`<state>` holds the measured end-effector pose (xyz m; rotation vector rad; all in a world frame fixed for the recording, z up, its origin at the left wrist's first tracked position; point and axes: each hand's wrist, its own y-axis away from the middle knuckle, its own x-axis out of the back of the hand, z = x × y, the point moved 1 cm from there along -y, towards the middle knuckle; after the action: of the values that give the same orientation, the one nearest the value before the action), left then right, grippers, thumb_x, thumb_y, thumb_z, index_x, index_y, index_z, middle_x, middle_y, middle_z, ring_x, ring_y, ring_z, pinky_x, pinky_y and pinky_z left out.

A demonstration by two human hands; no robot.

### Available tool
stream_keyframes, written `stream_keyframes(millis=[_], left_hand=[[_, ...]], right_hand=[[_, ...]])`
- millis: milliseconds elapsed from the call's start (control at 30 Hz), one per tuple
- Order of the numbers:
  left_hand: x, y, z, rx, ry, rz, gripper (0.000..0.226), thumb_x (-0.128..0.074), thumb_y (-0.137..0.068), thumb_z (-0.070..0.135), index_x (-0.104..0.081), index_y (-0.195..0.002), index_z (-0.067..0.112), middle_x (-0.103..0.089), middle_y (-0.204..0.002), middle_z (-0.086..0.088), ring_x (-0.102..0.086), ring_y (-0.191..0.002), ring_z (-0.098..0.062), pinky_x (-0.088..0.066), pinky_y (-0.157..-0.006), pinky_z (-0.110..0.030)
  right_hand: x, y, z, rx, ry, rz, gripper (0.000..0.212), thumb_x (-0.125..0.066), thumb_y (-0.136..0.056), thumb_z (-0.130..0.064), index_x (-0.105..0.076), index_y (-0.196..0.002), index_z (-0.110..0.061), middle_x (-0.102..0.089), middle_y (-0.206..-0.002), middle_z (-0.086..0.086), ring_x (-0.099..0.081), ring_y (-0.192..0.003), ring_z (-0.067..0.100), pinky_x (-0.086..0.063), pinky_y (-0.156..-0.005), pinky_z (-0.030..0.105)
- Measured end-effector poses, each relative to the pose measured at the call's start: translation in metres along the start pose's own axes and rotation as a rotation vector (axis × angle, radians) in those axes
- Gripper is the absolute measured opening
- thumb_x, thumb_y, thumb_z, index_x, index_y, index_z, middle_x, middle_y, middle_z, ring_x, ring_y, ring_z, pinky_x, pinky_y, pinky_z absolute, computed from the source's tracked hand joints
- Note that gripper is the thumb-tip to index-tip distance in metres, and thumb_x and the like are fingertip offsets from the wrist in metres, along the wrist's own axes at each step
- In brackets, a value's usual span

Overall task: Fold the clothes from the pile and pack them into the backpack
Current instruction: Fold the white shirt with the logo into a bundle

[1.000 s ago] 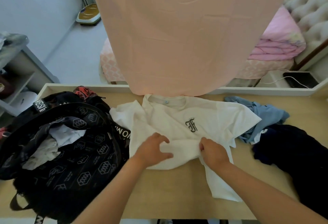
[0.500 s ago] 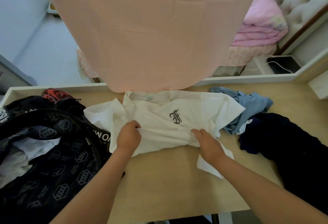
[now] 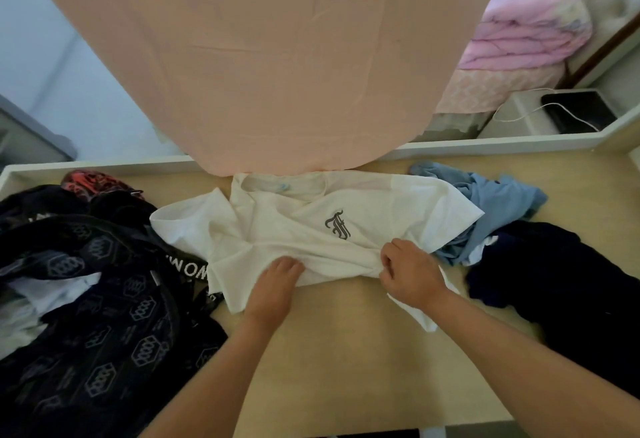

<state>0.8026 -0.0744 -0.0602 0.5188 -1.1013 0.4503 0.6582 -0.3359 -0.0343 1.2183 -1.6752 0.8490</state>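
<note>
One white T-shirt [image 3: 304,229] is lying face up in the middle of the tabletop [image 3: 346,361], its lower part doubled up toward the chest print. Two hands are working on that fold. The right hand [image 3: 412,273] is curling its fingers, its grip pinching the bunched cloth just below the print. The left hand [image 3: 275,285] is resting on the fold's near edge with its fingertips hidden in the fabric, so whether its grip is pinching or only pressing cannot be told.

One black patterned backpack [image 3: 104,326] is sitting open at the left, with pale clothes [image 3: 45,293] showing inside. Two loose garments are waiting at the right: one blue garment [image 3: 498,202] and one dark navy garment [image 3: 561,285].

The shirt's left sleeve is touching the backpack and its right sleeve is overlapping the blue garment. Its collar is lying near the tabletop's far edge, under one hanging peach cloth [image 3: 277,56]. Bare tabletop is showing between the forearms, down to the near edge.
</note>
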Motion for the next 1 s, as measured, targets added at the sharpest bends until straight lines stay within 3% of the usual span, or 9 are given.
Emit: stream_keyframes(millis=[100,233,467,533,633,733,867,933,1000], left_hand=[[0.013,-0.003,-0.007,0.136,0.034,0.023,0.026,-0.061,-0.083,-0.004,-0.061,-0.105,0.01,-0.057,-0.101,-0.01,-0.056,-0.095,-0.032,-0.05,-0.071,-0.039],[0.036,0.001,-0.003,0.209,0.037,0.075,0.042,-0.052,-0.08,-0.01,-0.063,-0.117,0.008,-0.061,-0.106,-0.011,-0.057,-0.101,-0.031,-0.047,-0.074,-0.038],[0.105,0.032,0.002,0.398,0.25,-0.054,0.028,-0.037,-0.099,0.017,-0.064,-0.093,0.018,-0.062,-0.092,0.008,-0.059,-0.088,-0.018,-0.044,-0.073,-0.03],[0.117,0.046,-0.011,0.451,0.088,-0.099,0.031,-0.033,-0.1,0.022,-0.062,-0.089,0.017,-0.065,-0.095,0.004,-0.06,-0.089,-0.018,-0.047,-0.079,-0.034],[0.109,0.07,-0.019,0.421,-0.281,0.095,0.016,-0.05,-0.089,0.011,-0.064,-0.097,0.015,-0.065,-0.094,-0.004,-0.061,-0.088,-0.029,-0.048,-0.079,-0.041],[0.069,0.101,-0.001,0.174,-0.164,0.332,0.018,-0.063,-0.08,0.016,-0.067,-0.098,0.018,-0.06,-0.096,-0.003,-0.057,-0.085,-0.03,-0.044,-0.073,-0.041],[0.005,0.145,0.034,0.099,0.044,-0.121,0.072,-0.038,-0.075,0.076,-0.052,-0.131,0.033,-0.049,-0.133,0.011,-0.047,-0.125,-0.02,-0.039,-0.099,-0.041],[-0.022,0.164,0.03,0.146,-0.066,-0.257,0.098,-0.056,-0.058,0.076,-0.039,-0.143,0.03,-0.043,-0.142,0.007,-0.042,-0.133,-0.026,-0.042,-0.099,-0.047],[-0.04,0.173,0.024,0.136,-0.109,-0.188,0.092,-0.08,-0.051,0.054,-0.05,-0.134,0.025,-0.059,-0.119,0.001,-0.061,-0.106,-0.029,-0.052,-0.073,-0.043]], right_hand=[[0.004,0.001,0.01,0.077,0.05,-0.079,0.02,-0.058,-0.067,-0.036,-0.053,-0.082,-0.024,-0.049,-0.079,-0.011,-0.048,-0.072,0.013,-0.04,-0.052,0.029],[0.013,0.001,0.018,0.103,0.051,-0.105,0.03,-0.057,-0.066,-0.02,-0.058,-0.096,-0.022,-0.056,-0.086,-0.008,-0.05,-0.075,0.014,-0.038,-0.058,0.029],[0.041,0.025,-0.011,-0.083,-0.123,0.039,0.013,-0.054,-0.078,-0.008,-0.06,-0.084,-0.018,-0.058,-0.074,-0.008,-0.051,-0.061,0.012,-0.041,-0.055,0.032],[0.047,0.04,-0.023,-0.108,-0.158,0.061,0.013,-0.047,-0.075,-0.013,-0.054,-0.072,-0.024,-0.053,-0.061,-0.01,-0.048,-0.054,0.01,-0.04,-0.052,0.03],[0.046,0.06,-0.042,-0.2,-0.342,-0.098,0.031,-0.046,-0.077,-0.005,-0.041,-0.058,-0.03,-0.048,-0.053,-0.013,-0.045,-0.053,0.004,-0.032,-0.053,0.024],[0.036,0.082,-0.055,-0.362,-0.417,-0.33,0.027,-0.044,-0.078,0.001,-0.048,-0.057,-0.016,-0.052,-0.059,-0.013,-0.048,-0.06,0.006,-0.036,-0.062,0.03],[0.027,0.11,-0.068,-0.355,-0.287,-0.472,0.025,-0.038,-0.084,0.0,-0.047,-0.067,-0.015,-0.051,-0.072,-0.004,-0.045,-0.068,0.011,-0.033,-0.062,0.026],[0.023,0.121,-0.073,-0.355,-0.304,-0.488,0.027,-0.036,-0.087,0.002,-0.044,-0.068,-0.016,-0.048,-0.073,-0.003,-0.044,-0.069,0.011,-0.031,-0.06,0.023],[0.022,0.132,-0.08,-0.392,-0.353,-0.505,0.023,-0.038,-0.089,-0.002,-0.042,-0.07,-0.015,-0.046,-0.074,-0.002,-0.042,-0.069,0.013,-0.029,-0.061,0.025]])
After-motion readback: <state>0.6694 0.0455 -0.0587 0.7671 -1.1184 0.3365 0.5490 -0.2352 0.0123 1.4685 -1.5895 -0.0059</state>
